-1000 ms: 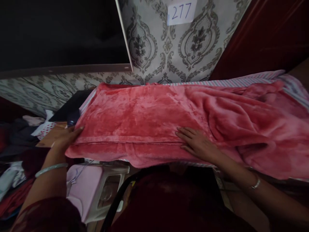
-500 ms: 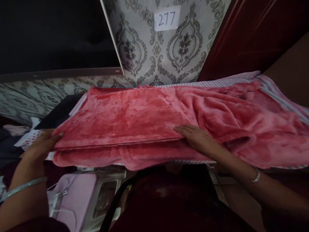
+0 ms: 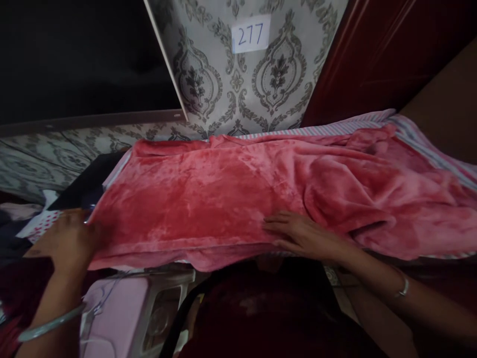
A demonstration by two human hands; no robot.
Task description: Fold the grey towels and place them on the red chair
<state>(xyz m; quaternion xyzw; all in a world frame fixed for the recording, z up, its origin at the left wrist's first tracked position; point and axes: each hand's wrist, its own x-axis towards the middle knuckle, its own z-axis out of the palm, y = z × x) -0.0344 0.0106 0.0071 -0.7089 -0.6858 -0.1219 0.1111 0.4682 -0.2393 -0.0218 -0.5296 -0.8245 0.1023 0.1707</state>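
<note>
A plush coral-pink blanket (image 3: 201, 194) lies spread in front of me, its left part folded over into a smooth layer. At the front left corner of the blanket is my left hand (image 3: 76, 243), smeared by motion, so its grip cannot be made out. My right hand (image 3: 301, 233) rests on the blanket near its front edge, fingers stretched out and holding nothing. To the right of that hand the fabric is bunched in loose wrinkles. Beneath the blanket a striped cloth (image 3: 331, 128) shows along the back and right edges.
A dark screen (image 3: 82, 54) stands at the back left, before a patterned wall (image 3: 238, 99) bearing a paper marked 277 (image 3: 251, 34). A dark red wooden panel (image 3: 365, 59) rises at the back right. Below the front edge sit a pink box (image 3: 115, 308) and cables.
The folded layer's front edge has come down toward me, covering more of the lower layer. My right hand has moved down with it. My left hand, earlier pinching the corner, is now blurred.
</note>
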